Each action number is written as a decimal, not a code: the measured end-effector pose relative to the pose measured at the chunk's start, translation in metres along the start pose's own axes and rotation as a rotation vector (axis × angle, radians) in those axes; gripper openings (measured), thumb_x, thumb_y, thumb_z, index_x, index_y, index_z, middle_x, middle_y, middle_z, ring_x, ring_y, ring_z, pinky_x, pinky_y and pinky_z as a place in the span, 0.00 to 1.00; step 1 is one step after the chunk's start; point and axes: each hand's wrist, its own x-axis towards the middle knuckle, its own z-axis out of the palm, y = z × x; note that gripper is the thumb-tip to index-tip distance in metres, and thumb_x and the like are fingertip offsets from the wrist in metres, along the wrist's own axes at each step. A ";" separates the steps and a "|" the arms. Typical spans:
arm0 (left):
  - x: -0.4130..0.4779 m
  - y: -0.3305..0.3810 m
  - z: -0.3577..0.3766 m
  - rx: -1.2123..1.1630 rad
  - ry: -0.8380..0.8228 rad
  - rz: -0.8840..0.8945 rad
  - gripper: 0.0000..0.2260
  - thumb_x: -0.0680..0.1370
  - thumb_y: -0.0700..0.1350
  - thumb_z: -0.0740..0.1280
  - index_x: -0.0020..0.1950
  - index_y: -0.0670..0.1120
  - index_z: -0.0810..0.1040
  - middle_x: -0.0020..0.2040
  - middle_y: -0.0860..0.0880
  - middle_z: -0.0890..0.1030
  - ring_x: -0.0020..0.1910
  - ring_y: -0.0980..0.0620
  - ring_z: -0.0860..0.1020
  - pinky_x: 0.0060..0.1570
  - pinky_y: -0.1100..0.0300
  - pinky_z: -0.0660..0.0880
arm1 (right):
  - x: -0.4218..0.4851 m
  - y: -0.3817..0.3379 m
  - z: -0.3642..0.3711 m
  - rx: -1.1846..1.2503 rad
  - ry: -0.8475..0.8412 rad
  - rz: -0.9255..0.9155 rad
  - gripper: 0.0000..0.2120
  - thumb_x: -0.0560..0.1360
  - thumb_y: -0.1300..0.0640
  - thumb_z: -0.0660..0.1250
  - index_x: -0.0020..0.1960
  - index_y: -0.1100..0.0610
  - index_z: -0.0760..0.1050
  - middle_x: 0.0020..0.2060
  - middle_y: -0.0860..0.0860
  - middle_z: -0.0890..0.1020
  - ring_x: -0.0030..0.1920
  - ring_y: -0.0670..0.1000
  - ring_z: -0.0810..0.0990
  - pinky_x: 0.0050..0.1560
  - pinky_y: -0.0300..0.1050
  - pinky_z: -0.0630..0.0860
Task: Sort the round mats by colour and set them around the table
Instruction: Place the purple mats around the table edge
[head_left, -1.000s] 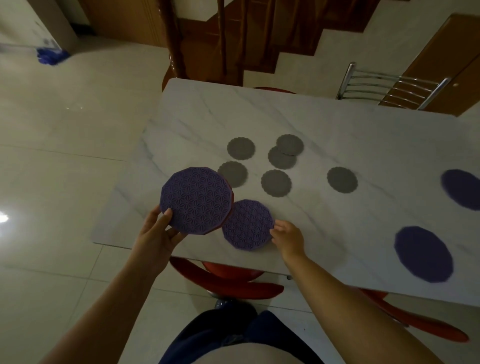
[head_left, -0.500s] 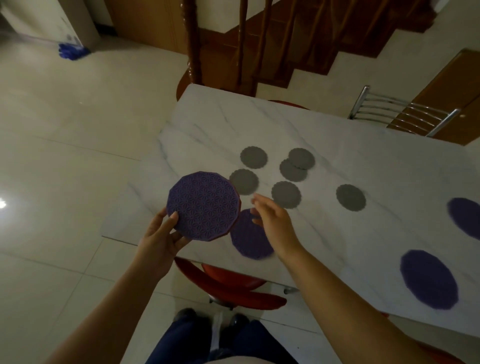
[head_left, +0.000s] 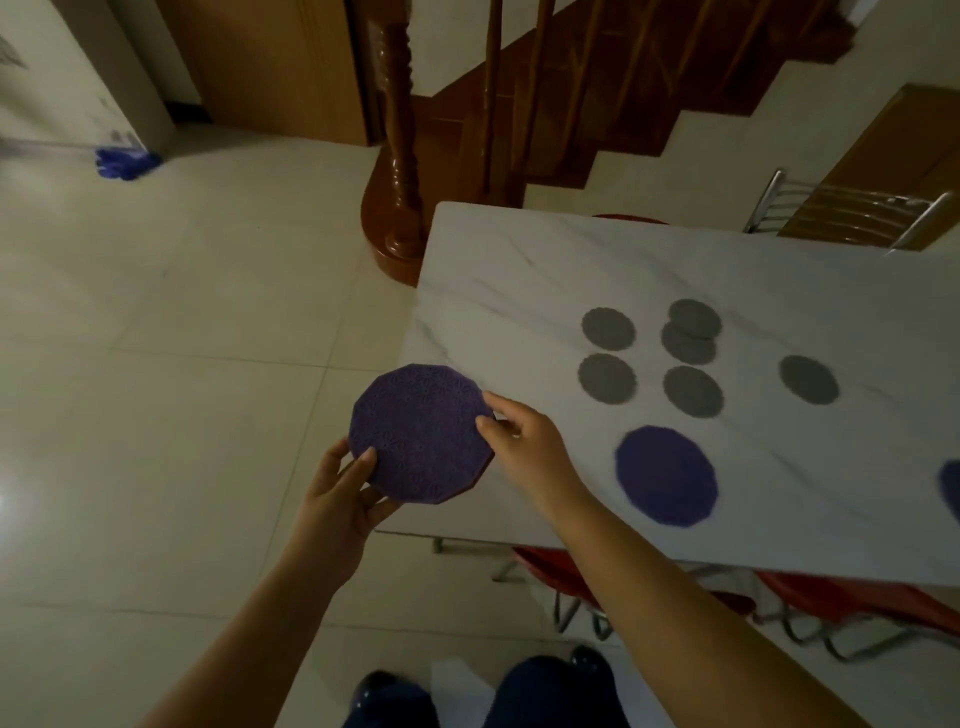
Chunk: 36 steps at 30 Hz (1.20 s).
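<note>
My left hand (head_left: 340, 499) grips the lower left edge of a small stack of purple patterned mats (head_left: 421, 431), held in the air at the table's left corner. My right hand (head_left: 524, 441) pinches the stack's right edge. One purple mat (head_left: 667, 475) lies flat on the white marble table (head_left: 519, 265) near its front edge. Part of another purple mat (head_left: 951, 488) shows at the right border. Several small grey round mats lie in the middle, among them a grey mat (head_left: 608, 378) nearest my hands and a separate grey mat (head_left: 809, 379) further right.
Red chairs (head_left: 571, 577) are tucked under the table's front edge. A metal chair back (head_left: 831, 208) stands behind the far side. A wooden stair post (head_left: 400, 171) rises just beyond the table's left corner. A blue mop head (head_left: 124, 162) lies on the tiled floor.
My right hand left the purple mat on the table and moved left to pinch the stack's edge. The view has shifted left, towards the table's corner.
</note>
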 end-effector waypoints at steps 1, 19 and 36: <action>0.004 0.013 -0.013 0.011 -0.008 -0.007 0.14 0.72 0.44 0.68 0.57 0.51 0.77 0.54 0.49 0.84 0.48 0.44 0.84 0.39 0.53 0.83 | 0.002 -0.006 0.016 0.030 0.028 -0.001 0.18 0.76 0.53 0.66 0.64 0.53 0.74 0.57 0.43 0.79 0.56 0.44 0.78 0.54 0.32 0.73; 0.198 0.150 -0.055 0.157 -0.199 -0.161 0.07 0.77 0.44 0.64 0.54 0.46 0.76 0.48 0.46 0.84 0.44 0.46 0.84 0.37 0.55 0.81 | 0.161 -0.056 0.098 0.488 0.366 0.267 0.10 0.72 0.61 0.70 0.52 0.61 0.78 0.48 0.58 0.84 0.48 0.55 0.83 0.45 0.47 0.82; 0.429 0.168 0.064 0.406 -0.541 -0.410 0.12 0.81 0.45 0.62 0.63 0.45 0.72 0.62 0.45 0.78 0.50 0.44 0.84 0.41 0.53 0.82 | 0.187 -0.031 0.059 0.984 0.972 0.336 0.13 0.73 0.63 0.68 0.57 0.62 0.78 0.53 0.58 0.84 0.53 0.55 0.83 0.53 0.48 0.80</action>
